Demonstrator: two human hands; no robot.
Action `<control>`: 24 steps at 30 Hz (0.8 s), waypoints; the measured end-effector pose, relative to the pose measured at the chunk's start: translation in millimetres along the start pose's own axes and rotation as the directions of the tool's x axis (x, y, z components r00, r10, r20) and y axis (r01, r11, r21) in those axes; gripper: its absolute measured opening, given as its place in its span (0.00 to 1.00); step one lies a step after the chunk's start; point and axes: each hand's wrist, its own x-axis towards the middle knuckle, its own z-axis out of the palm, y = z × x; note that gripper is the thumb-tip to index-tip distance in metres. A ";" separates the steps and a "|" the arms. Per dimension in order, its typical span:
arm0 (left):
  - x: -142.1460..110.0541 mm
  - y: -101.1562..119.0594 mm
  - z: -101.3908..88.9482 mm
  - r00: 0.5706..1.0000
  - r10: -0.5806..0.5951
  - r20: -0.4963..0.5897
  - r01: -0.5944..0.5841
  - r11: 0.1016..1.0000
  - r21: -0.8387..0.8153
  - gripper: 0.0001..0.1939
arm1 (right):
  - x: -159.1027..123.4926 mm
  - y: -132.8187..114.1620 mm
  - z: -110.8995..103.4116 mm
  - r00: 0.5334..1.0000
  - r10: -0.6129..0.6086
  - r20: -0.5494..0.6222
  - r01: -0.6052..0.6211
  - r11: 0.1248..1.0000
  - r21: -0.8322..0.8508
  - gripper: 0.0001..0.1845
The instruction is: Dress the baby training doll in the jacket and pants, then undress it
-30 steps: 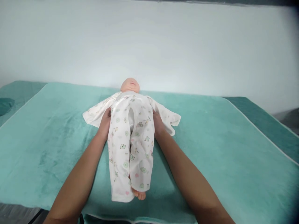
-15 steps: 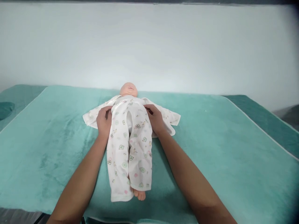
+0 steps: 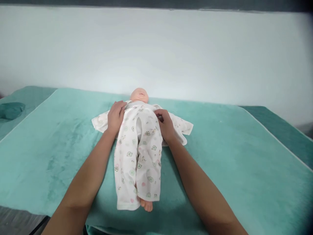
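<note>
A baby doll (image 3: 139, 95) lies on its back on a teal blanket (image 3: 61, 137), head away from me. It wears white printed trousers (image 3: 138, 156), and a bare foot (image 3: 146, 205) sticks out of one leg. An open white printed top (image 3: 182, 125) lies spread under it. My left hand (image 3: 116, 116) rests on the doll's left side at the trousers' waistband, fingers curled over the cloth. My right hand (image 3: 165, 124) pinches the waistband on the other side.
The blanket covers a bed that runs to a white wall (image 3: 156, 52) at the back. A darker teal cover (image 3: 269, 120) shows at the right, and a dark teal cushion (image 3: 11, 110) lies at the far left edge.
Both hands have slid up from the doll's hips to its waist, drawing the trousers' waistband higher. The view has shifted slightly.
</note>
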 end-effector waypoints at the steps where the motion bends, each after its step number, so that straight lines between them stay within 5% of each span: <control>1: 3.3 -0.9 1.0 1.000 -0.010 0.014 0.010 1.000 -0.001 0.14 | -0.5 0.0 0.1 1.000 -0.026 0.003 0.026 1.000 0.006 0.09; 8: 10.2 1.6 -2.0 0.951 -0.197 0.239 0.223 0.971 -0.090 0.07 | 8.8 3.7 -4.3 0.995 -0.014 0.098 0.011 0.999 0.033 0.05; 14: 17.3 2.6 -20.2 0.839 -0.287 0.463 0.415 0.887 -0.204 0.06 | 34.3 -1.3 1.8 0.970 -0.199 0.143 0.228 0.947 -0.229 0.09; 20: 21.7 -0.6 -33.9 0.729 -0.291 0.620 0.534 0.808 -0.248 0.10 | 47.5 -6.5 0.2 0.960 -0.068 0.273 0.078 0.997 -0.026 0.16; 24: 22.5 1.2 -34.7 0.721 -0.295 0.628 0.532 0.816 -0.227 0.07 | 45.8 -13.7 -9.6 0.909 -0.004 0.416 -0.016 0.999 0.043 0.18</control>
